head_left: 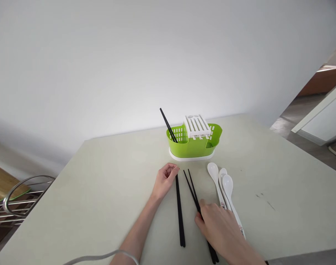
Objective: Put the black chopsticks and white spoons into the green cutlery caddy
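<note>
Our half-curled left hand is holding nothing, only touching the far tips of the straight chopsticks, seemingly steadying them just this side of the green holder. Our right hand is covering the crossed chopsticks; we cannot tell its grip.

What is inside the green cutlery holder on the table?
Black chopsticks stand tilted in the left part of the green holder. A white slotted insert sits over its middle; what lies beneath it is hidden.

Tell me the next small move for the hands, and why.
Probably close the left hand on the end of the black chopsticks it touches and lift them: they lie flat, while other chopsticks already stand in the green holder.
</note>
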